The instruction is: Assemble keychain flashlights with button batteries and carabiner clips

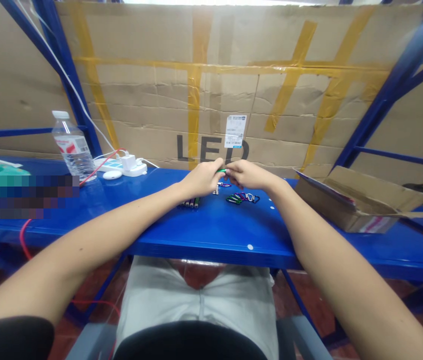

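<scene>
My left hand [204, 178] is closed around a small green tube-like piece [221, 170] with a pale tip, held above the blue table. Fingertips of my right hand [242, 175] pinch together at the tip of that piece; whether they hold a separate small part is hidden. Under my left hand lies a row of several dark slim tubes [191, 203] with light ends. Small silvery pieces [216, 189] stand in a line beside it. Several coloured carabiners [242, 198] lie below my right hand, and a small purple and silver piece [225, 185] rests behind them.
An open cardboard box [372, 223] stands on the right of the blue table [211, 232]. To the left are a water bottle [72, 147], a white power strip [133, 169] with plugs and a red cable [90, 175]. A large cardboard panel [151, 110] closes off the back.
</scene>
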The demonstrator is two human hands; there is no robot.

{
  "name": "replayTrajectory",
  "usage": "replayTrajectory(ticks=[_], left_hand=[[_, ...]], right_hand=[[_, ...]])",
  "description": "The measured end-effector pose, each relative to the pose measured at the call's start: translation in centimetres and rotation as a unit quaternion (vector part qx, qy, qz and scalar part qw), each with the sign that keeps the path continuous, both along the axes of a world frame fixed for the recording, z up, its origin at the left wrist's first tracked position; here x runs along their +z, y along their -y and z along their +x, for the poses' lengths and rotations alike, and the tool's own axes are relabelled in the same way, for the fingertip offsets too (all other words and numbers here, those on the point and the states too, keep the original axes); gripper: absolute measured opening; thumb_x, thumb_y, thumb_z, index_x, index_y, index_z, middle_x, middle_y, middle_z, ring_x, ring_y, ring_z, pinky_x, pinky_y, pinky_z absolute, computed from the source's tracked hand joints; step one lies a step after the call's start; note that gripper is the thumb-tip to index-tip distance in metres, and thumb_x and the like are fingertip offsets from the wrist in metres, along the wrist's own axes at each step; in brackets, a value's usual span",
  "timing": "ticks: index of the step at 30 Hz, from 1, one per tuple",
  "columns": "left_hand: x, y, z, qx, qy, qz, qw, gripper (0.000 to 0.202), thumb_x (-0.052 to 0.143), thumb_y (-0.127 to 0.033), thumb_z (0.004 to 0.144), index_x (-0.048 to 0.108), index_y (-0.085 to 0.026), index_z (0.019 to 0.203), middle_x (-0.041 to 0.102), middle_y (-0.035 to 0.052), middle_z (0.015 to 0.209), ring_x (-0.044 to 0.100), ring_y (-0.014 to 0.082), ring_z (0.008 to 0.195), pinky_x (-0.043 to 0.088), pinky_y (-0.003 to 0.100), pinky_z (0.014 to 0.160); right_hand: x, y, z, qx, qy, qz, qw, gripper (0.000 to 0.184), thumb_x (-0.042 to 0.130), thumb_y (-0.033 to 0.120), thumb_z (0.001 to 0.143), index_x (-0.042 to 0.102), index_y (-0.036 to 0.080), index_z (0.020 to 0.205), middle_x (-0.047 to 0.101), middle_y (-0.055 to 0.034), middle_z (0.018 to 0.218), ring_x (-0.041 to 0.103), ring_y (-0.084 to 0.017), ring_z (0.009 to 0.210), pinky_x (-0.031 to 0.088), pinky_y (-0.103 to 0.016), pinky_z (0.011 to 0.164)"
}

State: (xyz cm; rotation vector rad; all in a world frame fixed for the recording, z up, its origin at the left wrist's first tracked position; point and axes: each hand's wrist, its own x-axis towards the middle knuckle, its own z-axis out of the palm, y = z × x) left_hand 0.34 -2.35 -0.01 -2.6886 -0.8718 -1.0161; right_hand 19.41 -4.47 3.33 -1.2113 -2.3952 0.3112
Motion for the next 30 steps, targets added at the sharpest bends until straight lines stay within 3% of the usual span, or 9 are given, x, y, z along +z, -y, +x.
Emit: replayTrajectory(ticks=[6, 11, 17, 23, 30], left_hand=[[-0.3, -0.8, -0.1, 0.003, 0.031, -0.043, 0.999, 0.011, 0.048, -0.024, 0.093, 0.057, -0.018, 0.094, 0.068, 0.007, 0.085, 0.063, 0.0205, 0.078, 0.043, 0.03, 0.067], [-0.6, -0.9, -0.3, -0.045, 0.047, -0.047, 0.997, 0.01, 0.048, -0.021, 0.092, 0.057, -0.018, 0.096, 0.068, 0.0053, 0.088, 0.062, 0.0183, 0.08, 0.043, 0.029, 0.071], [-0.1, -0.8, -0.4, -0.053, 0.058, -0.081, 0.994, 0.006, 0.052, -0.02, 0.089, 0.057, -0.018, 0.091, 0.064, 0.001, 0.08, 0.058, 0.0153, 0.076, 0.041, 0.027, 0.069], [0.4, -1.1, -0.7, -0.057, 0.061, -0.127, 0.988, 0.015, 0.054, -0.027, 0.089, 0.06, -0.019, 0.099, 0.065, 0.0, 0.08, 0.057, 0.0146, 0.073, 0.041, 0.028, 0.068], [1.1, -1.4, -0.8, -0.045, 0.038, -0.246, 0.967, 0.043, 0.036, -0.037, 0.096, 0.065, -0.015, 0.073, 0.065, 0.0051, 0.072, 0.055, 0.0158, 0.067, 0.042, 0.031, 0.068]], right_hand=[[-0.3, -0.8, 0.1, 0.001, 0.004, 0.02, 1.0, 0.024, 0.044, 0.023, 0.093, 0.057, 0.016, 0.074, 0.052, 0.0004, 0.058, 0.046, -0.013, 0.059, 0.033, -0.026, 0.061], [-0.9, -1.2, 0.2, 0.006, 0.022, 0.046, 0.999, 0.024, 0.042, 0.024, 0.093, 0.053, 0.017, 0.073, 0.054, -0.0002, 0.061, 0.046, -0.013, 0.06, 0.032, -0.026, 0.061], [-0.9, -0.8, 0.2, 0.015, 0.045, 0.098, 0.994, 0.022, 0.042, 0.018, 0.09, 0.05, 0.018, 0.07, 0.054, -0.0002, 0.062, 0.044, -0.012, 0.06, 0.03, -0.026, 0.061], [-0.7, -0.5, 0.2, 0.017, 0.046, 0.145, 0.988, 0.02, 0.044, 0.016, 0.087, 0.053, 0.017, 0.07, 0.055, -0.0011, 0.063, 0.04, -0.012, 0.06, 0.029, -0.026, 0.061], [-0.9, -0.6, 0.3, 0.026, 0.077, 0.158, 0.984, 0.017, 0.043, 0.012, 0.086, 0.057, 0.017, 0.076, 0.057, -0.0019, 0.067, 0.039, -0.012, 0.06, 0.028, -0.026, 0.061]])
